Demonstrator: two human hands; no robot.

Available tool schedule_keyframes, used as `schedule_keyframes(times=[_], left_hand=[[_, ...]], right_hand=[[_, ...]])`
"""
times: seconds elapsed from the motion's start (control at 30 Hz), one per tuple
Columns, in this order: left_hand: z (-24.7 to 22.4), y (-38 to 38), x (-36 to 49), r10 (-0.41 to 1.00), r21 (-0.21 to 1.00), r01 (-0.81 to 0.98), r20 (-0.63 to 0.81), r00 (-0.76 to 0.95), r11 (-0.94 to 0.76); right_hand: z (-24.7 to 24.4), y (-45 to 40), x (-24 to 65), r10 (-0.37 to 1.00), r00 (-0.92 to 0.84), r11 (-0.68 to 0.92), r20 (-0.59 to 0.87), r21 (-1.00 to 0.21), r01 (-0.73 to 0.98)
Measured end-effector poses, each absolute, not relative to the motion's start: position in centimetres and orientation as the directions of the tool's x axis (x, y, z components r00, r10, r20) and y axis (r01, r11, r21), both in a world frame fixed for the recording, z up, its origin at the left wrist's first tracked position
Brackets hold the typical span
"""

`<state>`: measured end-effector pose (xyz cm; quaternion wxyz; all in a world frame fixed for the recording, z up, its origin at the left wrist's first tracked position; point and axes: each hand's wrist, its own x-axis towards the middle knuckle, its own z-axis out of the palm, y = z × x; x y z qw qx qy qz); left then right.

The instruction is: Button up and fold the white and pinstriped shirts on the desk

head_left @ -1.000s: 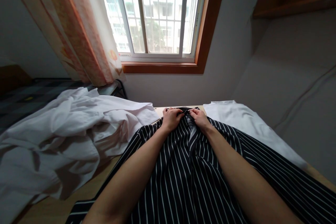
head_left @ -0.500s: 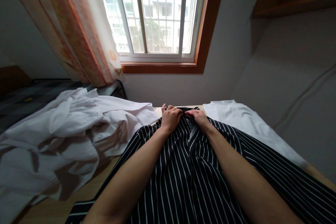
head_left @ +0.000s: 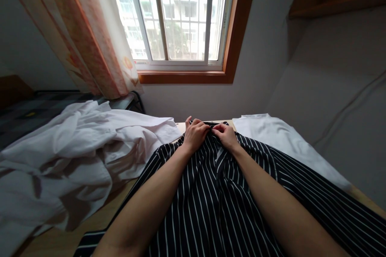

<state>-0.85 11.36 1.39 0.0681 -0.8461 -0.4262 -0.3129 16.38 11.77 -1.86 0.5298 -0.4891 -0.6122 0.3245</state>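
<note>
Pinching a striped shirt [head_left: 199,192] on the wooden surface [head_left: 57,241], the hands [head_left: 195,134] are nearly closed below a window [head_left: 181,20].

Head view: no legible text, label, brand, number or sign; small marks at the window frame's lower edge [head_left: 177,64], upper center, are too small to read.

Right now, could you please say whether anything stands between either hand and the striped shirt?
Nothing visible does: the left hand and right hand are both on the striped shirt, pinching it near its collar.
</note>
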Motion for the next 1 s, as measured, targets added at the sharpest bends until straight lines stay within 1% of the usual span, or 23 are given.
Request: schedule_keyframes(times=[0.2, 0.4, 0.47, 0.53, 0.67, 0.8, 1.0], left_hand=[[1.6, 11.4, -1.0, 0.694, 0.165, 0.769, 0.574, 0.434, -0.618], [1.6, 11.5, -1.3, 0.67, 0.114, 0.762, 0.569, 0.476, -0.638], [1.5, 11.5, -1.2, 0.663, 0.101, 0.761, 0.572, 0.482, -0.64], [1.4, 11.5, -1.2, 0.666, 0.116, 0.757, 0.572, 0.478, -0.643], [1.1, 11.8, -1.0, 0.712, 0.229, 0.753, 0.571, 0.409, -0.617], [0.8, 12.0, -0.9, 0.759, 0.323, 0.77, 0.577, 0.3, -0.55], [0.9, 11.8, -0.8, 0.748, 0.31, 0.782, 0.602, 0.278, -0.541]], right_hand=[[-1.8, 11.3, 16.1, 0.896, 0.054, 0.383, 0.44, -0.83, 0.405], [-1.6, 10.9, 15.8, 0.901, 0.004, 0.392, 0.433, -0.818, 0.421], [-1.5, 10.8, 15.6, 0.917, -0.004, 0.368, 0.399, -0.842, 0.393], [-1.5, 10.9, 15.6, 0.933, 0.005, 0.335, 0.359, -0.874, 0.353], [-1.7, 11.5, 15.7, 0.96, 0.042, 0.261, 0.277, -0.939, 0.226], [-2.1, 12.2, 16.0, 0.972, 0.057, 0.22, 0.229, -0.967, 0.131], [-2.3, 12.5, 16.1, 0.98, 0.069, 0.183, 0.185, -0.983, 0.026]])
